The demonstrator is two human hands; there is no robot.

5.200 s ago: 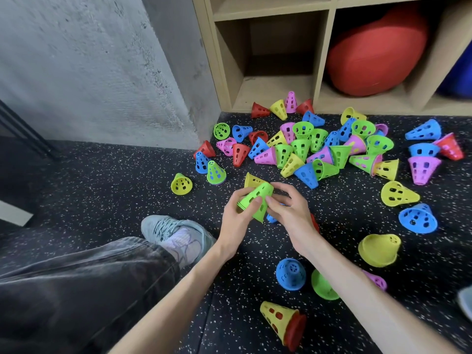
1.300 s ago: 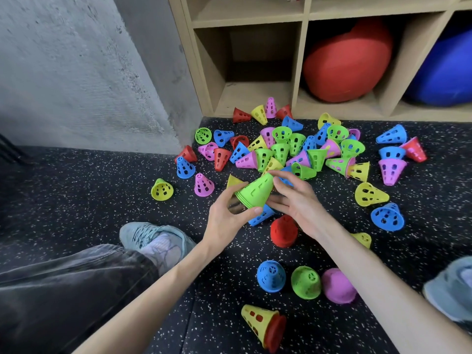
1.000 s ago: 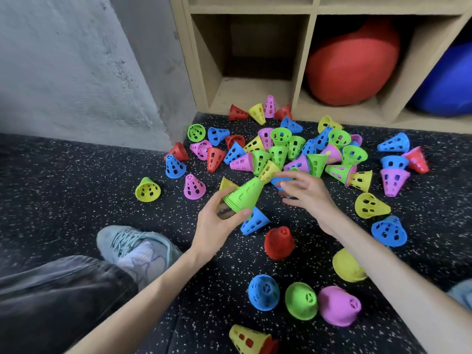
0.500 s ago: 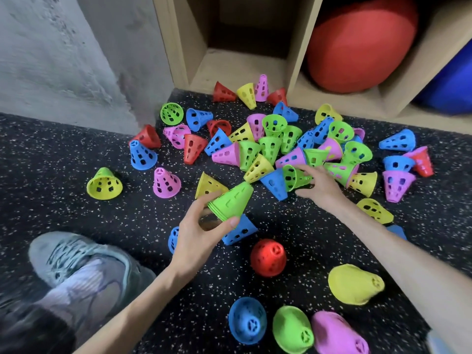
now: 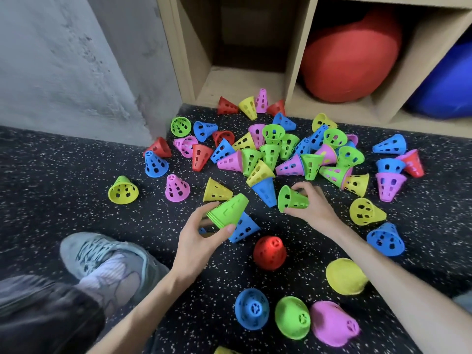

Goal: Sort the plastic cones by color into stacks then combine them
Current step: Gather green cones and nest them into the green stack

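Fingers and thumb of the left hand [image 5: 196, 241] curl around a short stack of green cones [image 5: 227, 211], held just above the speckled dark floor [image 5: 76, 175]. At about three o'clock from it, the right hand [image 5: 313, 204] pinches a single green cone [image 5: 291, 200], open end facing left. A loose pile of mixed cones [image 5: 270, 152] lies at twelve o'clock, before a wooden shelf [image 5: 296, 60]. Toward six o'clock stand separate blue [image 5: 251, 309], green [image 5: 292, 316], pink [image 5: 333, 324], yellow [image 5: 346, 275] and red [image 5: 269, 252] stacks.
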